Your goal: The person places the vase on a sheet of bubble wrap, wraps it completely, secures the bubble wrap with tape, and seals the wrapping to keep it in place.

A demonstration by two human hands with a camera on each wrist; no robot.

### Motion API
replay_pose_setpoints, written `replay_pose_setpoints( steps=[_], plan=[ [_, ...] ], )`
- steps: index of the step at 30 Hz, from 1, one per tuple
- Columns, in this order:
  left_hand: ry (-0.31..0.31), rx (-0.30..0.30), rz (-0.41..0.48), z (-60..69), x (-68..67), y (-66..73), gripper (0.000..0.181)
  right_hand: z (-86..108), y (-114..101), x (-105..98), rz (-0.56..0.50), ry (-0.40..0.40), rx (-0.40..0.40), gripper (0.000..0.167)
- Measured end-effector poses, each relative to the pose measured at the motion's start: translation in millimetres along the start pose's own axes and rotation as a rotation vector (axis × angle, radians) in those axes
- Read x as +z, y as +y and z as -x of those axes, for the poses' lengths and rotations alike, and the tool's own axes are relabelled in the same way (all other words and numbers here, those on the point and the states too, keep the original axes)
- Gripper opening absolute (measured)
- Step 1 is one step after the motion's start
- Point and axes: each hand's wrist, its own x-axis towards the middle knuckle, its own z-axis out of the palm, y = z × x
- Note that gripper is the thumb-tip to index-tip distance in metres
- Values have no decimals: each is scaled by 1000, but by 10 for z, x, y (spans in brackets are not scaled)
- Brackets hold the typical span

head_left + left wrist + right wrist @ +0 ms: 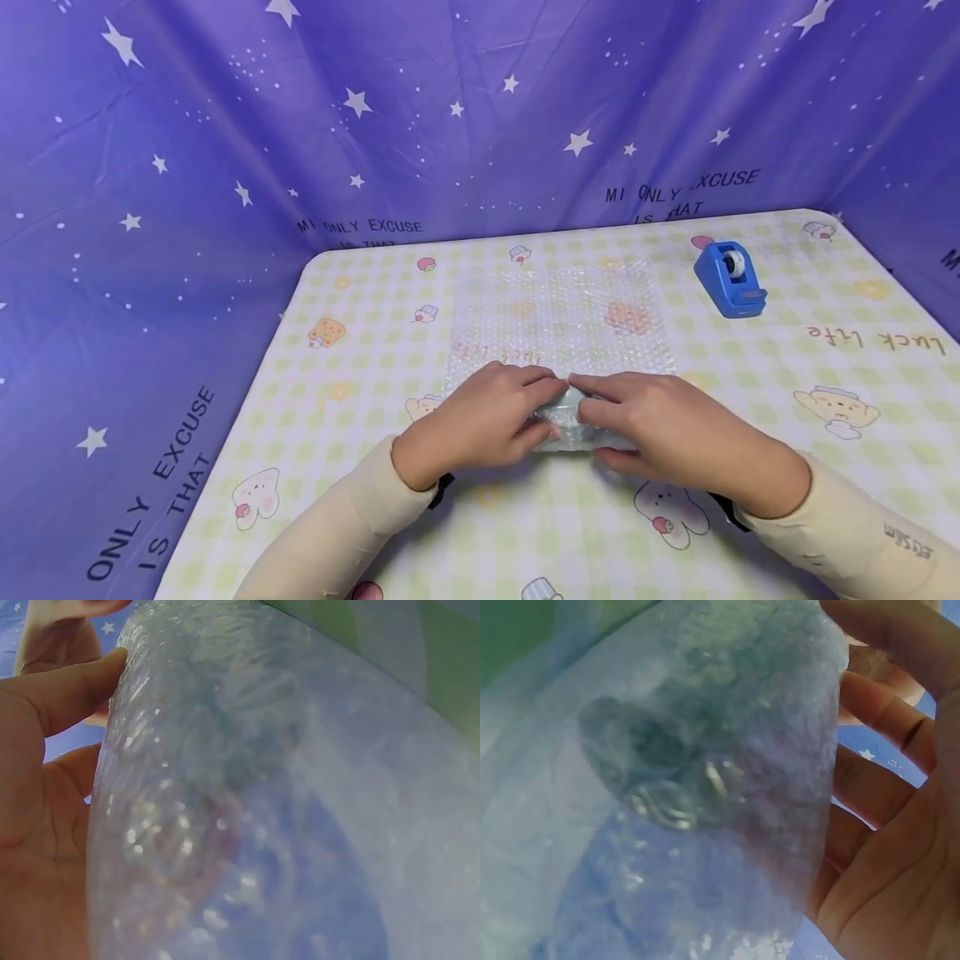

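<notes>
Transparent, square bubble wrap sheet (555, 308): thin plastic, glossy, bumpy all over, bright specks of glare on the bubbles, wrinkled where rolled. Rounded greenish item (660, 765) inside the roll: shiny and smooth-looking through the film; glass or clear plastic, can't tell. Blue wedge-shaped tape dispenser (726, 296): hard plastic, smooth, slight sheen. Bench (375, 358) has a green-and-white checked printed cover: smooth, mostly matt; cloth or vinyl unclear. Purple star-print curtain (450, 158) behind: thin cloth, soft folds, faint satin sheen. Cream long sleeves (337, 517): matt cloth, lightly creased.
</notes>
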Motion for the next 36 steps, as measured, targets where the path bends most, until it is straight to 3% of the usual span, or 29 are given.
replay_pose_setpoints(
  steps=[6,24,36],
  plan=[
    [-5,7,-12,-1,-3,-14,43,2,18,25,-31,-45,18,46],
    [6,21,-29,-1,50,-62,45,-17,-19,160,36,-10,68,57],
    [28,-5,39,1,90,-126,47,-29,-4,220,92,-25,45,61]
  ],
)
